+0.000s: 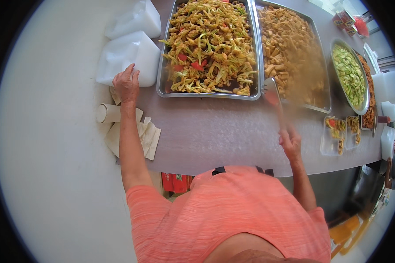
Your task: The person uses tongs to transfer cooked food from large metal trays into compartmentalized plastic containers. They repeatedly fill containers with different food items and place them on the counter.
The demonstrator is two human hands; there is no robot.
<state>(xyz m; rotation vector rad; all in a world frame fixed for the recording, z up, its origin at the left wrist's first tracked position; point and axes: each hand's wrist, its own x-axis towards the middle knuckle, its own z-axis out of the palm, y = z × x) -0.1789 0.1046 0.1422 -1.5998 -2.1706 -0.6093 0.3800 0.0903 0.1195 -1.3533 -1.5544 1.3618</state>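
Observation:
My left hand (127, 83) reaches to a stack of translucent plastic containers (144, 62), its fingers at the near side of the stack; whether they grip it I cannot tell. My right hand (290, 144) holds a slotted metal serving spatula (272, 93) by its handle, the blade near the gap between two trays. A steel tray of cooked cauliflower (210, 95) with red pieces lies ahead. Right of it is a steel tray of tofu-like cubes (322, 108), partly blurred. Two clear containers hold small portions of food, one (327, 144) nearer my right hand, the other (351, 143) beyond it.
A second container stack (148, 19) stands behind the first. Cream cloths (151, 136) and a roll (108, 113) lie at the table's left edge. Farther right are a metal bowl of sliced green vegetables (364, 107), a tray of orange-brown shredded food (368, 116) and more white containers (388, 87).

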